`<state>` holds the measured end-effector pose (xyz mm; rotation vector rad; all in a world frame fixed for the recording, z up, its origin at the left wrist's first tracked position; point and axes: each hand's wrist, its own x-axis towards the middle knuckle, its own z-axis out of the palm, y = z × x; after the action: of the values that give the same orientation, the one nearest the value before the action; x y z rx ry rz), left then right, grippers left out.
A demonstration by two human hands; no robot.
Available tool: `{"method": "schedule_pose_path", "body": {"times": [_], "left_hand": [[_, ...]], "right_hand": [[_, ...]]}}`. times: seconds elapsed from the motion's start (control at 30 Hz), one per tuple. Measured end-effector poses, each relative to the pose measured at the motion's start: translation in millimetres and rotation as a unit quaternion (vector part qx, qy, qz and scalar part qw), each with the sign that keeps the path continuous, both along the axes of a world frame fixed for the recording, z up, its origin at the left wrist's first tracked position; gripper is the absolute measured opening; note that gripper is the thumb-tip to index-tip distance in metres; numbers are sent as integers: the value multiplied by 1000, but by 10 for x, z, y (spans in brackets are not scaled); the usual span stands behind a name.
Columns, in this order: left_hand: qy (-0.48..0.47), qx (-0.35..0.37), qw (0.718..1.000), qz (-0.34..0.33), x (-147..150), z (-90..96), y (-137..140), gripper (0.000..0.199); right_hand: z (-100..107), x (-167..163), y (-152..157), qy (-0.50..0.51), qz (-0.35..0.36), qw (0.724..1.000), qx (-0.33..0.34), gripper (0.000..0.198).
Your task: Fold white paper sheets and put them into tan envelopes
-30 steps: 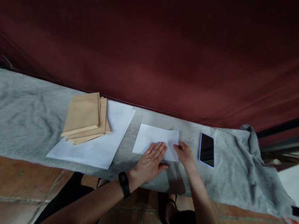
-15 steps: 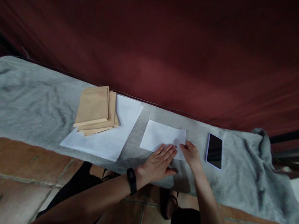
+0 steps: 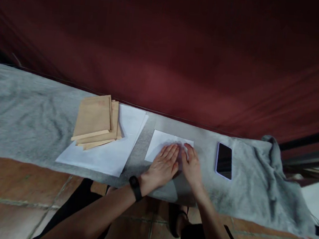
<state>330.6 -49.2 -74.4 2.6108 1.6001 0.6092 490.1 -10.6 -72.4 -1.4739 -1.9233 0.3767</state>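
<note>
A folded-looking white sheet of paper [image 3: 156,144] lies flat on the grey cloth in front of me. My left hand [image 3: 164,163], with a black band on its wrist, rests palm down on the paper's near middle, fingers stretched out. Over the right part of the sheet is my right hand [image 3: 191,164]. Its fingers point forward, a little bent, with the thumb apart from them, and they touch the paper near its right end. Both hands cover the sheet's lower right area.
To the left, several brown paper envelopes [image 3: 94,116] are piled on larger white sheets [image 3: 106,163]. A phone in a lilac case [image 3: 224,160] lies on the right. The grey cloth [image 3: 34,121] covers a narrow bench against a dark red backdrop [image 3: 165,59]. Tiled floor [image 3: 7,179] is below.
My right hand has moved from the paper's right edge farther forward over the sheet. The left hand stays flat on it. The whole view has shifted slightly.
</note>
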Motion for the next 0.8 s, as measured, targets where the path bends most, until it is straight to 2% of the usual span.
{"method": "schedule_pose_path", "body": {"times": [0.17, 0.37, 0.47, 0.6, 0.8], "left_hand": [[18, -17, 998, 51, -89, -93, 236, 59], [43, -39, 996, 63, -95, -105, 347, 55], [48, -43, 995, 72, -109, -113, 396, 55], [48, -38, 994, 90, -151, -151, 433, 54], [29, -26, 992, 123, -266, -122, 404, 54]], "right_hand": [[-136, -194, -18, -78, 70, 994, -9, 52], [-170, -228, 48, -215, 31, 976, -6, 54], [-161, -255, 72, -252, 11, 968, -4, 53], [-188, -271, 79, -262, -2, 965, 1, 51], [-267, -185, 82, -214, -16, 976, 23, 54]]}}
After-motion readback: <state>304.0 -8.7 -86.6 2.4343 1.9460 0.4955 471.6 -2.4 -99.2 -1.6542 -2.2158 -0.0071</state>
